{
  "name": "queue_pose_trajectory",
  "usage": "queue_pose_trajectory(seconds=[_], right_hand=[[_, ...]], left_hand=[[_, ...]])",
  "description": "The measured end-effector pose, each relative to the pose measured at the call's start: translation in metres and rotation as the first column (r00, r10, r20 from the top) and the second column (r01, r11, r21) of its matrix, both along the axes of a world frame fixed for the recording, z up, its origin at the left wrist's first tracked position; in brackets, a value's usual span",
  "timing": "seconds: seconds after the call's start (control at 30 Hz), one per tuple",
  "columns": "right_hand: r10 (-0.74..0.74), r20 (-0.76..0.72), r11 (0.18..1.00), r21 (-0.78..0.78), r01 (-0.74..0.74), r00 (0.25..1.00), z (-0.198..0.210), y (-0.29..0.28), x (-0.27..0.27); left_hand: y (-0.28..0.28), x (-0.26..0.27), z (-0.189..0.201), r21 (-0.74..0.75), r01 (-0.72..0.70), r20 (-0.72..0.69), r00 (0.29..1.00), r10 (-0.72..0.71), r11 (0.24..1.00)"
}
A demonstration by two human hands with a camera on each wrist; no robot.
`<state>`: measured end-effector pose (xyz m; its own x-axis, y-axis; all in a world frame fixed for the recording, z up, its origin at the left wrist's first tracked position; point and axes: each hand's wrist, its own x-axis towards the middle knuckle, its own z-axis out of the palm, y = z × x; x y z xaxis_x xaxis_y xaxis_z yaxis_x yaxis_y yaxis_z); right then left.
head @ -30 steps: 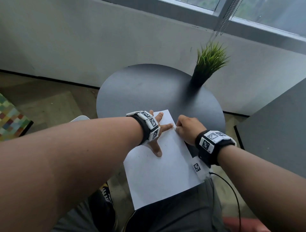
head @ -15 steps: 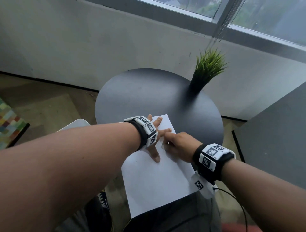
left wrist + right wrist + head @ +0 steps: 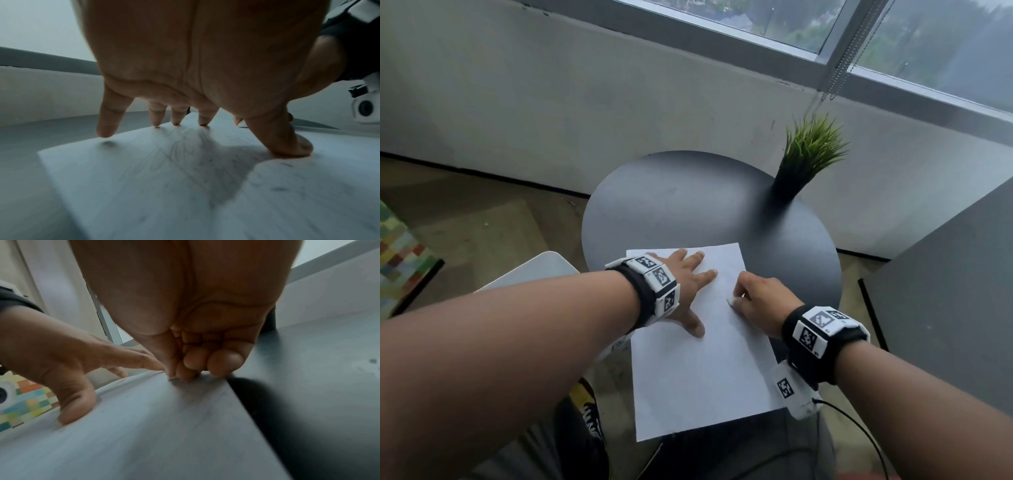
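A white sheet of paper (image 3: 698,377) lies on the round dark table (image 3: 688,205), its near end hanging over the table's edge above my lap. My left hand (image 3: 688,287) is spread flat on the sheet's upper left, fingertips and thumb pressing it down (image 3: 296,146). Faint pencil marks show on the paper (image 3: 164,186) under that hand. My right hand (image 3: 760,298) rests on the sheet's right side with its fingers curled (image 3: 195,363). It pinches a small white object (image 3: 732,302), perhaps an eraser, against the paper (image 3: 144,426).
A potted grass plant (image 3: 808,154) stands at the table's far right. A white seat (image 3: 534,270) is at the left, a grey cabinet (image 3: 945,291) at the right, a colourful mat (image 3: 400,253) on the floor. Wall and window lie behind.
My right hand has slid from the sheet's right edge inward onto the paper, close to the left index finger. The left hand stays pressed on the sheet. The head view has tilted up.
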<state>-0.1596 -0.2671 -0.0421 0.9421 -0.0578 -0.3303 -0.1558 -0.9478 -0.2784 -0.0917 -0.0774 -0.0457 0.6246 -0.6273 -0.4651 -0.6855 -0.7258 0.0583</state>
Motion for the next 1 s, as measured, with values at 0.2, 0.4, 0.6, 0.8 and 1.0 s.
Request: queue_pose_trajectory(seconds=[0.2, 0.4, 0.6, 0.8, 1.0], right_hand=[[0.086, 0.081, 0.996, -0.016, -0.085, 0.993, -0.001, 0.021, 0.000], [0.161, 0.032, 0.987, -0.029, -0.160, 0.986, 0.009, 0.024, 0.014], [0.332, 0.014, 0.943, 0.000, -0.332, 0.943, 0.006, 0.042, 0.000], [0.152, 0.082, 0.988, -0.048, -0.149, 0.985, 0.004, 0.023, 0.025], [0.391, 0.025, 0.920, 0.017, -0.392, 0.920, 0.006, 0.044, -0.003]], left_hand=[[0.016, -0.002, -0.005, -0.003, -0.010, -0.045, 0.999, 0.010, 1.000], [0.014, 0.001, -0.006, 0.018, -0.003, -0.052, 0.999, 0.004, 1.000], [0.015, 0.001, -0.005, 0.014, -0.010, -0.065, 0.998, 0.011, 1.000], [0.014, -0.001, -0.005, 0.016, -0.019, -0.067, 0.998, 0.020, 1.000], [0.016, 0.002, -0.006, 0.015, -0.024, -0.073, 0.997, 0.025, 1.000]])
